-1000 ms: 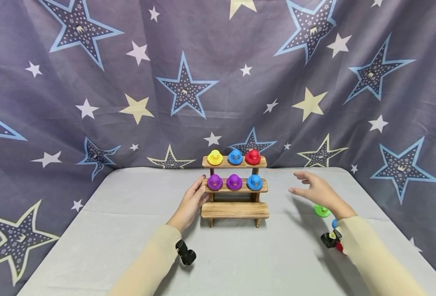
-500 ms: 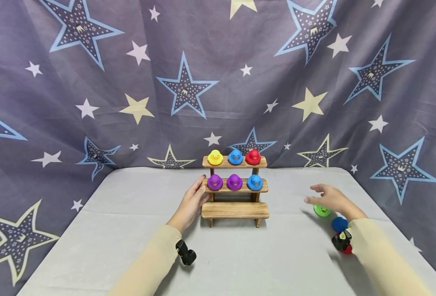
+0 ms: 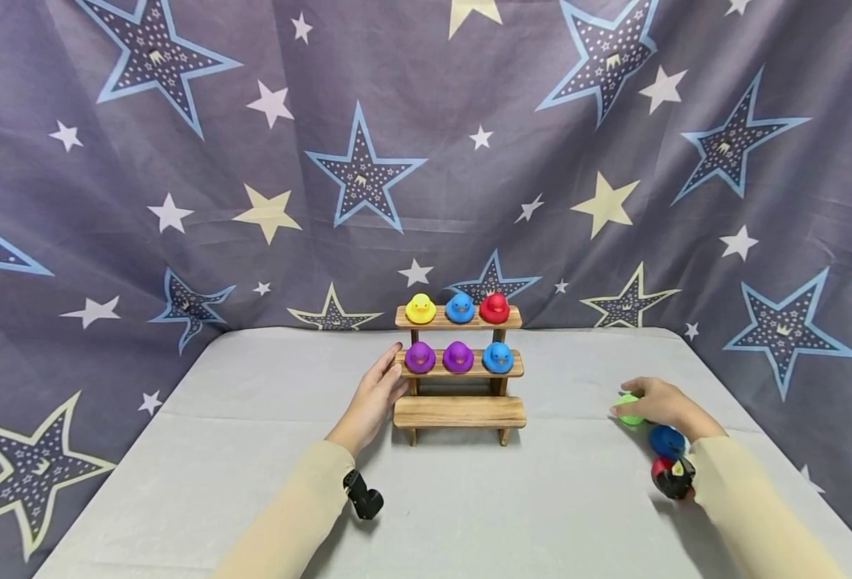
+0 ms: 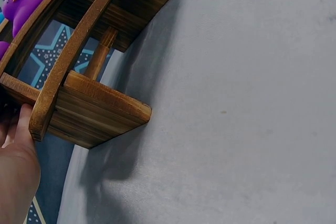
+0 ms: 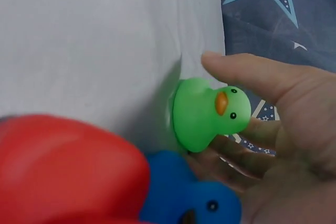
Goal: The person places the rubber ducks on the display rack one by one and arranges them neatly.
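Left hand (image 3: 370, 402) held the shelf (image 3: 459, 412) by its left end; right hand (image 3: 666, 402) spread loosely round the green duck (image 5: 195, 116). Looked light and squishy, so pinching its body seemed best.

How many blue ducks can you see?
3: one blue duck centred on the top shelf, one at the right end of the middle shelf, one on the table near the right hand. The right sleeve may hide others.

Over the last 1 second my right hand (image 3: 663, 404) has come down and away from the wooden stand (image 3: 459, 411) to the green duck (image 5: 197, 116), thumb and fingers now around it. My sleeve (image 3: 755, 507) has shifted right, uncovering more of the blue duck (image 3: 667, 441).
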The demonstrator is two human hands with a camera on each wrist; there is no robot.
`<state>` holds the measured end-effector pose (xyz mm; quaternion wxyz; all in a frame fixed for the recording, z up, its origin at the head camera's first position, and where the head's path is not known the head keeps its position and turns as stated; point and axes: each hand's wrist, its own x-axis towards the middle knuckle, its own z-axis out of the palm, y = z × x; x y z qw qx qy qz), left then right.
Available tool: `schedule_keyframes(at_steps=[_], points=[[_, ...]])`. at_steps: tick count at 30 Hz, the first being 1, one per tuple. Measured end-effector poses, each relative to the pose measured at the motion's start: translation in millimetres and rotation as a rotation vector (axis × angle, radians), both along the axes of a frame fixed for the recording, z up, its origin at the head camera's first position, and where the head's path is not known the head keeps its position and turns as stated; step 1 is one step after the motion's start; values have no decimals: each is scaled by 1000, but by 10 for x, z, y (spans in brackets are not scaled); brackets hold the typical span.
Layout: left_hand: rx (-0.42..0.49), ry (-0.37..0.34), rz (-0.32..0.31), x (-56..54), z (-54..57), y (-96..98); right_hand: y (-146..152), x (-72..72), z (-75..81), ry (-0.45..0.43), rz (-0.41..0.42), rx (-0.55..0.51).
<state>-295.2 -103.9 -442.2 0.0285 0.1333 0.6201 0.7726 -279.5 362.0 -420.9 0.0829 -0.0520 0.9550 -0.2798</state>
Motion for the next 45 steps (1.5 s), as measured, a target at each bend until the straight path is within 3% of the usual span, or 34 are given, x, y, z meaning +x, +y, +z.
schedule_keyframes(at_steps=[35, 45], points=[[-23, -7, 0, -4, 7, 5, 28, 8, -34, -3, -30, 64], [-9, -4, -5, -12, 4, 6, 26, 25, -37, 68, -22, 76]])
